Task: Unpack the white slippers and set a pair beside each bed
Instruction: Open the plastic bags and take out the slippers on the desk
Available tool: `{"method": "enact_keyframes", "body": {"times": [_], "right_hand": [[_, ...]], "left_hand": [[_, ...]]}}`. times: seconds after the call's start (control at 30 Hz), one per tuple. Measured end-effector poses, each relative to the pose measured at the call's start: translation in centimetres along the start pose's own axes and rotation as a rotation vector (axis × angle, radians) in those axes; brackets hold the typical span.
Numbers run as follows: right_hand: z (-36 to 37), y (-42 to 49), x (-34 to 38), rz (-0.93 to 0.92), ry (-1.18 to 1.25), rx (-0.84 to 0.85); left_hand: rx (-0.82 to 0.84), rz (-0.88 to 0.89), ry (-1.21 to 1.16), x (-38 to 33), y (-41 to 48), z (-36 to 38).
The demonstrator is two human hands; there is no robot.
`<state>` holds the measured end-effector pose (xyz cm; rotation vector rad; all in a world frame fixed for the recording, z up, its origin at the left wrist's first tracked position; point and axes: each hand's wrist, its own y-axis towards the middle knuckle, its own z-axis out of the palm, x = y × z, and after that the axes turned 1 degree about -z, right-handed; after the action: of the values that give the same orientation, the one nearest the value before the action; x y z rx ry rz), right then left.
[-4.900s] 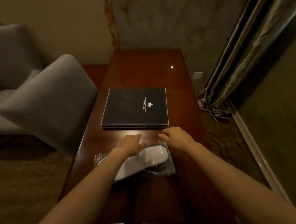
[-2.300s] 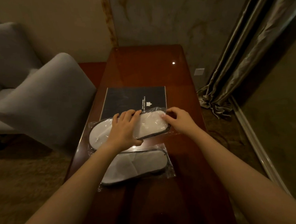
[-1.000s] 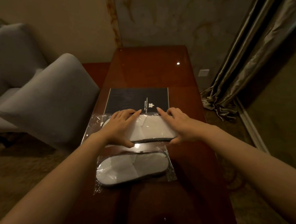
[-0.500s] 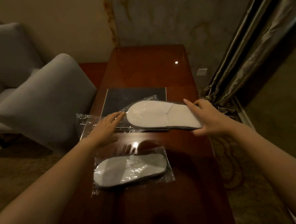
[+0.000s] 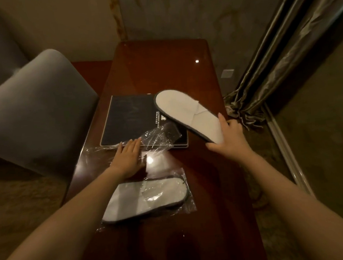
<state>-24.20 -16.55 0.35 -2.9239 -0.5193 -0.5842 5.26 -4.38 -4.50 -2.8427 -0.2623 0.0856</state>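
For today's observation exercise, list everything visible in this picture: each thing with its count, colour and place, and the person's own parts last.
unwrapped slippers: one pair, white, held above the folder
wrapped slippers: one pack, white, near table edge
empty wrapper: one, clear, under left hand
folder: one, black, mid-table
table: one, red-brown, centre
armchair: one, grey, left
curtain: one, olive, right
wall socket: one, pale, behind table
left hand: flat on wrapper
right hand: gripping slippers

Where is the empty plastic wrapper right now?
In the head view, the empty plastic wrapper lies left of centre on the wooden table, pinned flat by the left hand, its far end overlapping the dark folder.
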Motion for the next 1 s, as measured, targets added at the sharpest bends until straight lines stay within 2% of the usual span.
{"method": "enact_keyframes", "body": {"times": [0.1,0.3,0.37,0.53,0.73,0.9,1.0], "right_hand": [[2.9,0.7,1.8,0.015,-0.001,0.031],[7.7,1.7,4.7,-0.006,-0.015,0.089],[8.8,1.8,5.0,-0.013,-0.033,0.105],[10.7,1.3,4.8,-0.017,-0.122,0.16],[11.3,1.1,4.5,-0.053,-0.179,0.14],[10.5,0.2,4.1,-0.08,-0.146,0.162],[9.3,-1.8,4.2,-0.146,-0.064,0.105]], "left_hand": [[0.05,0.0,0.04,-0.9,1.0,0.6],[-0.144,0.146,0.067,-3.2,-0.6,2.2],[-0.108,0.226,0.009,-4.1,-2.5,3.3],[0.11,0.32,-0.006,-4.2,-6.5,6.6],[0.086,0.269,0.031,-4.4,-6.8,6.9],[0.113,0.16,0.06,-5.0,-6.4,5.9],[0.096,0.153,0.043,-5.2,-6.5,5.2]]}}
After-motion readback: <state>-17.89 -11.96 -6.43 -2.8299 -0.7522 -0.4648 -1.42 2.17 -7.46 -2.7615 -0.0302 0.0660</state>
